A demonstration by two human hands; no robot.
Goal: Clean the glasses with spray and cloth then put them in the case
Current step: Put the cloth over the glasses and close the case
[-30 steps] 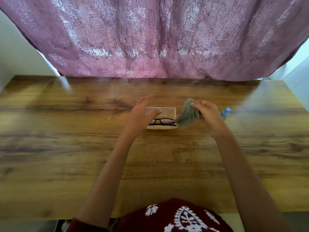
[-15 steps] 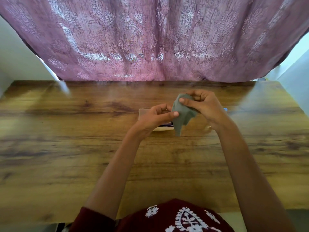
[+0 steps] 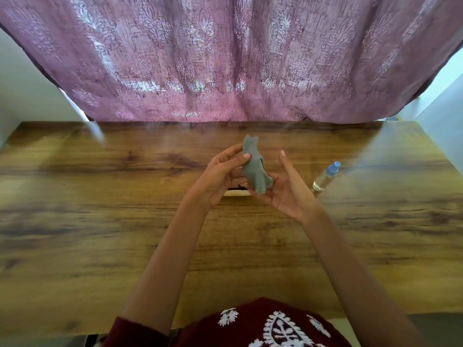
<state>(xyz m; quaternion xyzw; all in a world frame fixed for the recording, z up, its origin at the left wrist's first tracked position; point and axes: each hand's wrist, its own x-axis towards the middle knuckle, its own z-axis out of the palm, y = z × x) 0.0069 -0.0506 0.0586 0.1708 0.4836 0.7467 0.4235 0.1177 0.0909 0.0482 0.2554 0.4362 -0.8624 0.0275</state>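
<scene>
A grey-green cloth (image 3: 254, 166) hangs crumpled between both hands above the wooden table (image 3: 100, 221). My left hand (image 3: 220, 176) pinches its upper part between thumb and fingers. My right hand (image 3: 285, 186) lies under the cloth's lower end, palm up, fingers spread. Beneath the hands, only a strip of the beige case (image 3: 235, 193) shows. A bit of the black glasses frame (image 3: 239, 187) peeks out just above that strip; the rest is hidden. The clear spray bottle (image 3: 325, 177) with a blue cap lies on the table right of my right hand.
A mauve patterned curtain (image 3: 225, 58) hangs along the table's far edge. My dark red embroidered garment (image 3: 263, 324) shows at the near edge.
The cloth passed from my right hand's grip to my left hand's pinch. My right hand opened and turned palm up, uncovering the spray bottle. Both hands hover over the case.
</scene>
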